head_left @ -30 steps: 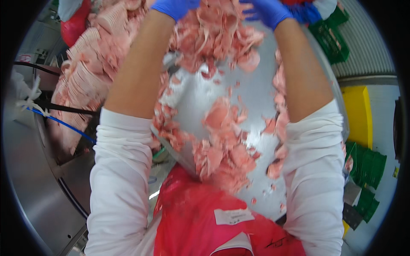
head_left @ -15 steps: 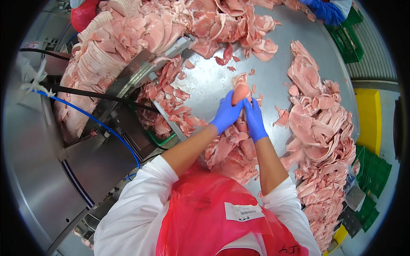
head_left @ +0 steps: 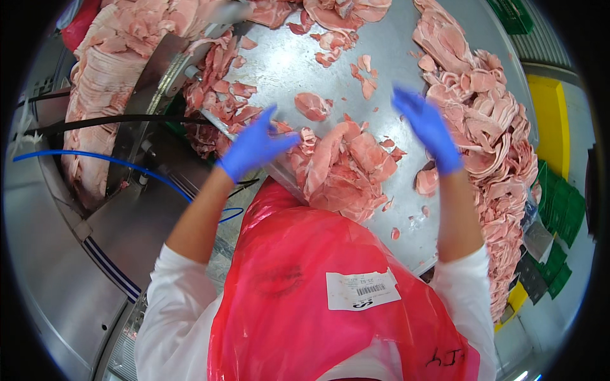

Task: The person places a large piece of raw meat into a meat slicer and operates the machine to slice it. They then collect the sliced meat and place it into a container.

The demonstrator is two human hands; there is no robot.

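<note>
My left hand (head_left: 254, 145), in a blue glove, has its fingers apart at the left side of a loose pile of pink meat slices (head_left: 346, 166) on the steel table (head_left: 286, 63). Blurred by motion, my right hand (head_left: 427, 130) has its fingers stretched out beside a long heap of meat (head_left: 483, 127) along the table's right side. A separate piece of meat (head_left: 312, 106) lies between the hands, slightly forward of the pile. Neither hand visibly holds anything.
Rows of sliced meat (head_left: 101, 89) sit on a machine at the left, crossed by a black hose (head_left: 114, 120) and a blue hose (head_left: 108, 155). Green crates (head_left: 559, 209) and a yellow panel (head_left: 549, 127) stand at the right. A red-clad person (head_left: 76, 28) is partly visible upper left.
Half a second ago both hands were together on a piece of meat; now they are apart and empty. Earlier still, they reached farther forward, near the top of the view.
</note>
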